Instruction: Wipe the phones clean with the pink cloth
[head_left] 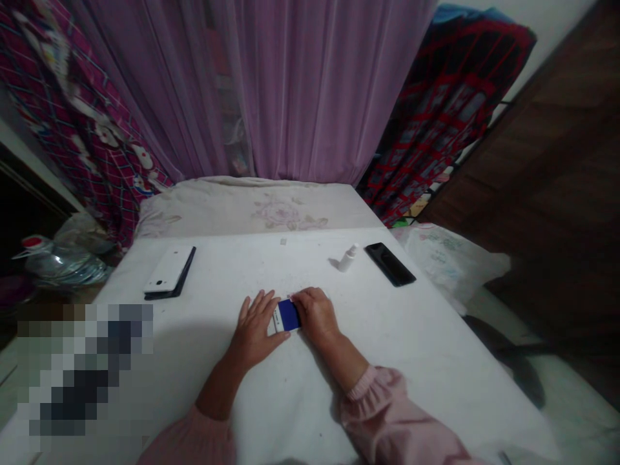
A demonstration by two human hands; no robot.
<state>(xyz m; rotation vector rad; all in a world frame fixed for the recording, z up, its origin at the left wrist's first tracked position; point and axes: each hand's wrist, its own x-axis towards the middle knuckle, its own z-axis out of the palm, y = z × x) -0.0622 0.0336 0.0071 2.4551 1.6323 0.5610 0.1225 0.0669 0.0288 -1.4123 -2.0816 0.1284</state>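
A small flat rectangle, blue with a white printed end, lies on the white cloth in the middle; it looks like a phone battery. My left hand spans its white end, thumb along the near edge and forefinger at the far edge, the other fingers spread. Over the blue end, my right hand is closed with its fingertips pinched at the far right corner. A tiny pale bit shows at those fingertips, too small to name. The right hand covers the battery's right edge.
On the left a white phone cover rests on a dark phone. A small white spray bottle stands at the right beside a black phone. A tiny pale square lies farther back. Purple curtains hang behind.
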